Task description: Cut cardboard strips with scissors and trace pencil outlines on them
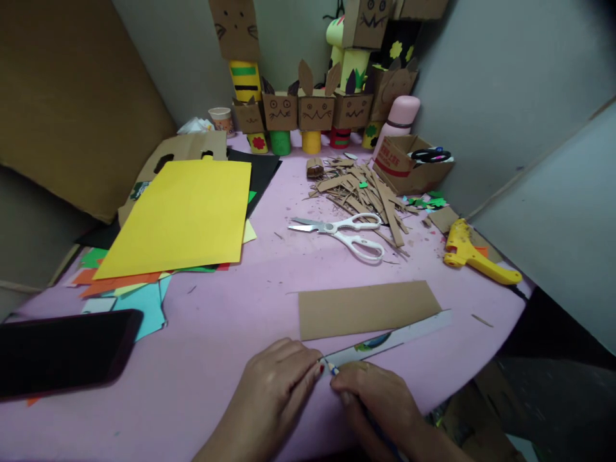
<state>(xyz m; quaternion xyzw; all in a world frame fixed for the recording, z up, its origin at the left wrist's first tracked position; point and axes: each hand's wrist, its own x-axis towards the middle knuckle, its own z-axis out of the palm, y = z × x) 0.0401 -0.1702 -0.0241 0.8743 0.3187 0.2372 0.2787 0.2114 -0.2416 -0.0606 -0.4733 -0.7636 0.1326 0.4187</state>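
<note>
A brown cardboard strip (pixel 366 308) lies flat on the pink table (pixel 231 359). Along its near edge rests a ruler (pixel 389 338), running from the hands out to the right. My left hand (pixel 274 391) lies on the table with its fingertips pressed on the ruler's left end. My right hand (pixel 380 398) is closed around a pencil (pixel 331 367), whose tip sits at the ruler's left end, just beside the left fingertips.
White scissors (pixel 344 232) lie past the strip, beside a pile of cardboard scraps (pixel 360 189). A yellow glue gun (pixel 474 253) is at the right edge. Yellow paper (pixel 183 212) on coloured sheets and a black phone (pixel 62 350) sit left. Cardboard figures (pixel 308 109) line the back.
</note>
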